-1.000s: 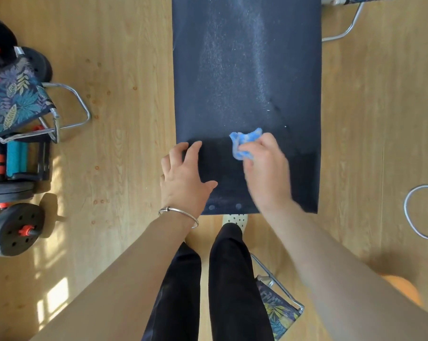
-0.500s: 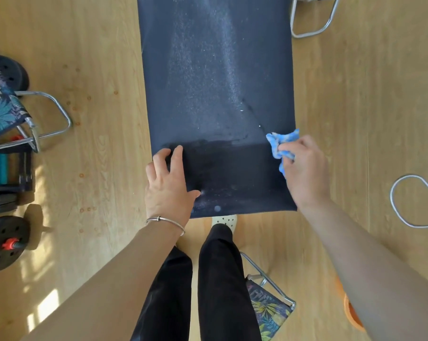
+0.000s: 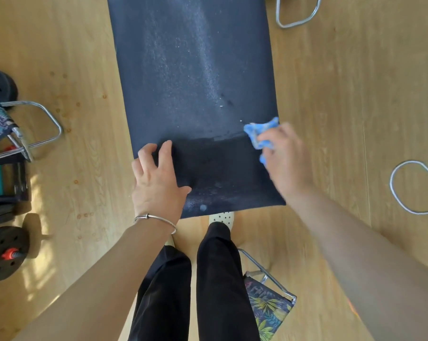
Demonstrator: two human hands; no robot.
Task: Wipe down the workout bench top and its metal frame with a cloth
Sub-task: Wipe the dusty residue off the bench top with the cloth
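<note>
The dark bench top (image 3: 190, 77) runs away from me down the middle of the view, dusty with pale streaks on its far part and darker in a band near its close end. My right hand (image 3: 285, 161) grips a crumpled blue cloth (image 3: 259, 132) pressed on the bench at its right edge. My left hand (image 3: 156, 183), with a silver bangle on the wrist, lies flat with fingers spread on the near left corner of the bench. The bench's metal frame is hidden under the top.
Wooden floor surrounds the bench. Dumbbell plates (image 3: 3, 252) and a folding stool with floral fabric (image 3: 8, 129) stand at the left. A chrome tube loop (image 3: 296, 18) lies at the top right, a white cord loop (image 3: 410, 185) at the right, another floral stool (image 3: 269, 301) by my legs.
My right hand has swept the cloth from the bench's middle to its right edge, leaving a darker wiped band. My left hand stays planted on the near left corner.
</note>
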